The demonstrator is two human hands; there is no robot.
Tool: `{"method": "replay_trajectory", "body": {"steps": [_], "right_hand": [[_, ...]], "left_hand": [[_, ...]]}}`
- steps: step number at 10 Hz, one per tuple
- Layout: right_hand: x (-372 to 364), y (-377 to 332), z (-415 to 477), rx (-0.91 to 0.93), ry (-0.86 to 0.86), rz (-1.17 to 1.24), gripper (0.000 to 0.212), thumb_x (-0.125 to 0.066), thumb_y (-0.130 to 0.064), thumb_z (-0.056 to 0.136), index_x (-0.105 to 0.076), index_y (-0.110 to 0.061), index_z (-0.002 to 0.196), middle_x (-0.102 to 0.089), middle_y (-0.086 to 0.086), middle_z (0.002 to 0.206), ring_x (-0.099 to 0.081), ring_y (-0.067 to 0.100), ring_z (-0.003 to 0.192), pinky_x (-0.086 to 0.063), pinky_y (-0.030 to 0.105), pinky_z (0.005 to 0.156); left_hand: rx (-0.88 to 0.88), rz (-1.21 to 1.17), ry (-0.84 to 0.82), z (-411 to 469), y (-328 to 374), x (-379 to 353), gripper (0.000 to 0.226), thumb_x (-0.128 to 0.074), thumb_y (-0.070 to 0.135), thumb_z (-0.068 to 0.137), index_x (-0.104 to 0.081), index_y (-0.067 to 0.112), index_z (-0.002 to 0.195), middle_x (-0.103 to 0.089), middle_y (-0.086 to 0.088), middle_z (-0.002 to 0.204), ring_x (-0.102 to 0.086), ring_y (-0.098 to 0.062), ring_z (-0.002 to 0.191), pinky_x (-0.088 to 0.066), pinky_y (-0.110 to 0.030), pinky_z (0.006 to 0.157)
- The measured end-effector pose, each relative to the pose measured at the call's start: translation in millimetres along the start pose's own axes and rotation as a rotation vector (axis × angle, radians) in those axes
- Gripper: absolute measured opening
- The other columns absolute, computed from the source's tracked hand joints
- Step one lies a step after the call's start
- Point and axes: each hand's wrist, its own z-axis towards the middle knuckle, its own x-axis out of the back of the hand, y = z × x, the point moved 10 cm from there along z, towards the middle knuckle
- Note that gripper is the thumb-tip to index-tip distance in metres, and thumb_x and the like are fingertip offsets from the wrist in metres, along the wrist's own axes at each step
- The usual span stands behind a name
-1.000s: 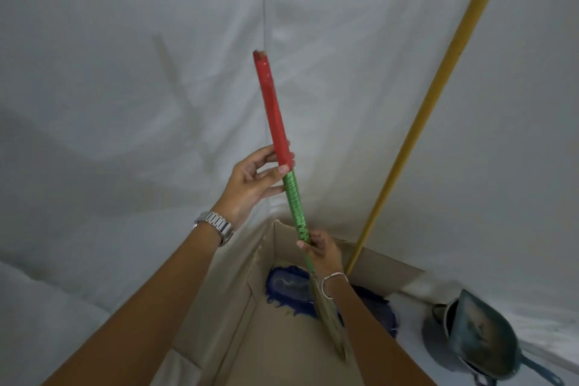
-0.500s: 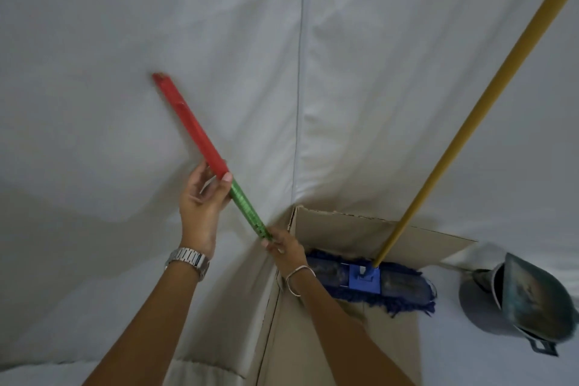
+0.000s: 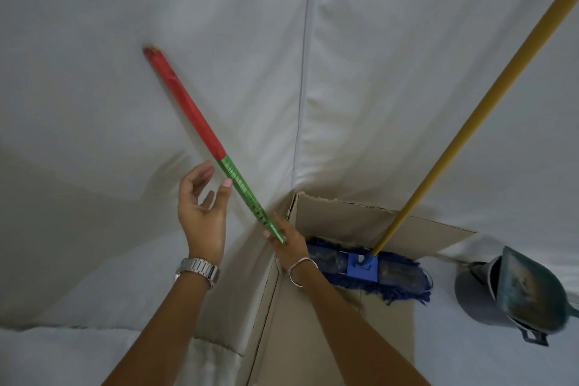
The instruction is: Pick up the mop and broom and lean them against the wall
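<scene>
Fingers of the left hand (image 3: 200, 216) are spread, released just beside the broom (image 3: 200, 131); only the thumb tip is seen near its green stretch. The lower handle is gripped by the right hand (image 3: 289, 243). The red tip is pressed against the wall (image 3: 391, 72). The mop (image 3: 363, 266) is leaned there too, well apart, at the cardboard (image 3: 344, 219) edge.

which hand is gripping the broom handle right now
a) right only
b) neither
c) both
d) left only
a: the right hand is closed around the green lower part of the broom handle, while the left hand is open beside it, at most a fingertip touching.
</scene>
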Motion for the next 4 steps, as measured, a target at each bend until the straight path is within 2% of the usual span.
{"method": "replay_trajectory", "body": {"steps": [1,2,3,4], "right_hand": [[21.5,-0.3,-16.8,-0.027,-0.028,-0.054,0.052,-0.055,-0.026,0.088,-0.037,-0.017,0.136,-0.049,0.003,0.113,-0.048,0.017,0.105,-0.041,0.028,0.090],[58.6,-16.2,-31.8,-0.014,-0.003,-0.092,0.058,-0.054,-0.034,0.088,-0.032,-0.017,0.139,-0.050,0.009,0.124,-0.046,0.022,0.116,-0.039,0.034,0.101],[111.7,-57.0,-48.3,0.004,0.054,-0.005,0.059,-0.059,-0.035,0.084,-0.035,-0.020,0.136,-0.043,0.010,0.140,-0.046,0.021,0.122,-0.038,0.039,0.106],[171.8,-116.2,-71.1,0.101,0.177,0.063,0.059,-0.061,-0.036,0.082,-0.037,-0.022,0.134,-0.044,0.009,0.140,-0.045,0.020,0.121,-0.040,0.037,0.104]], "left_hand": [[-0.030,0.099,-0.085,-15.4,11.2,-15.0,0.033,-0.066,0.005,0.079,-0.055,0.016,0.109,-0.059,0.005,0.112,-0.054,-0.013,0.113,-0.040,-0.032,0.100],[-0.098,0.150,-0.172,-25.7,42.9,-34.8,0.035,-0.067,0.009,0.079,-0.057,0.015,0.112,-0.060,0.000,0.119,-0.051,-0.011,0.118,-0.035,-0.025,0.105],[-0.189,0.220,-0.255,-28.0,99.4,-63.3,0.037,-0.065,0.016,0.082,-0.056,0.018,0.118,-0.057,0.002,0.126,-0.047,-0.006,0.121,-0.030,-0.011,0.103],[-0.322,0.395,-0.342,-33.5,158.9,-92.2,0.041,-0.057,0.027,0.088,-0.049,0.019,0.128,-0.051,-0.002,0.135,-0.039,-0.016,0.130,-0.027,-0.027,0.108]]}}
